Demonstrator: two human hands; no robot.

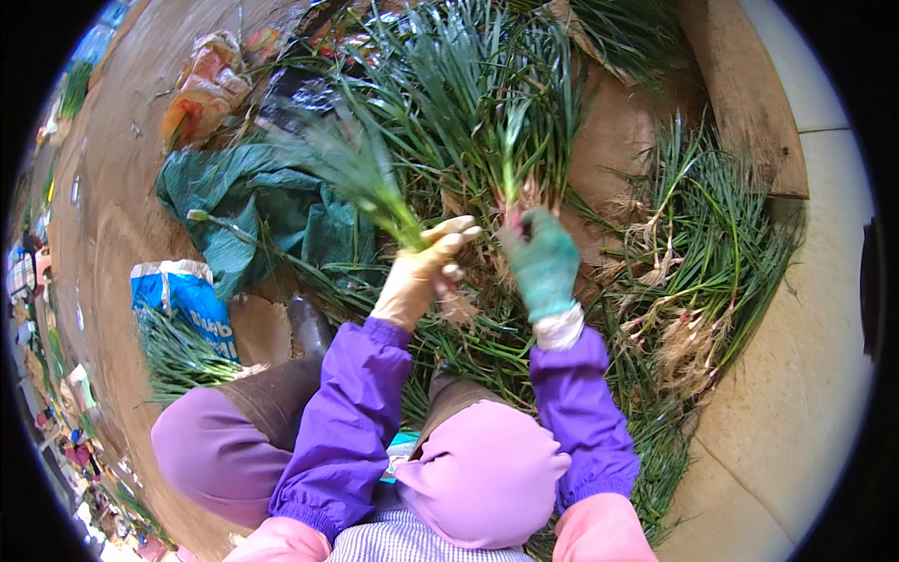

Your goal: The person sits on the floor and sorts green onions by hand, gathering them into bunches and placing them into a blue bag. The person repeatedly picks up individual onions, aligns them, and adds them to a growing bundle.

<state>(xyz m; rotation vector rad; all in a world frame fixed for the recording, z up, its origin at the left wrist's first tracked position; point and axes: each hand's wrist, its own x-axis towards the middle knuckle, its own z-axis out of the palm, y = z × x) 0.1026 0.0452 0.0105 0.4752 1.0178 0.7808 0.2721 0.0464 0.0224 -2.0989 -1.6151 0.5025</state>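
My left hand (pixel 428 267), in a pale cream glove, is closed round a bunch of green onions (pixel 383 197) whose leaves blur up and to the left; the roots hang below the fingers. To its right, my right hand (pixel 544 263), in a green-coated glove, has its fingers at the root end of a green onion (pixel 511 158) in front of the large heap of green onions (pixel 456 91). The blurred fingertips do not show whether they grip it. Beneath both hands lie more green onions and dry roots.
A green plastic sheet (pixel 281 211), a blue and white bag (pixel 186 295) and a small bundle of green onions (pixel 186 355) lie at the left. More green onions (pixel 737 260) are piled at the right beside a wooden board (pixel 758 98) and pale tiles (pixel 758 421). A crumpled orange-stained bag (pixel 211 88) lies upper left.
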